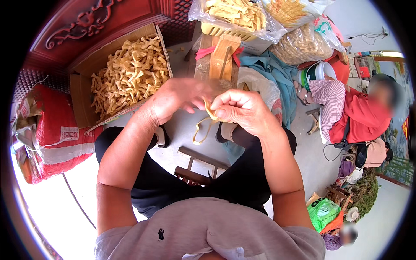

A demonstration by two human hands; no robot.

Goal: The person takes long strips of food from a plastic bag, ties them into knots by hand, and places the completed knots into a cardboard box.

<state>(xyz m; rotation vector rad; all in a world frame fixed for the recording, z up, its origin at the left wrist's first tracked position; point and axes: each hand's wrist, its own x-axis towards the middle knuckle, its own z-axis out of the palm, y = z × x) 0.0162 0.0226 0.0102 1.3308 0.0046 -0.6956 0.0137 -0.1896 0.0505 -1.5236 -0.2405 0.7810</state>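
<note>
A grey shirt (208,223) is seen at lower centre; mid-frame, a yellow strip (211,114) is pinched by the right hand (242,110), seemingly so it can dangle; the finger grip of the blurred left hand (177,97) cannot be made out

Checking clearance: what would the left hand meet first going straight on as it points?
Likely the strip pinched in the right hand. The left hand is blurred, so depth, and whether it already touches the strip, is unclear.

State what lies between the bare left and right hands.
A thin, pale-yellow strip, pinched in the right hand, its slack hanging below, in the head view.
</note>
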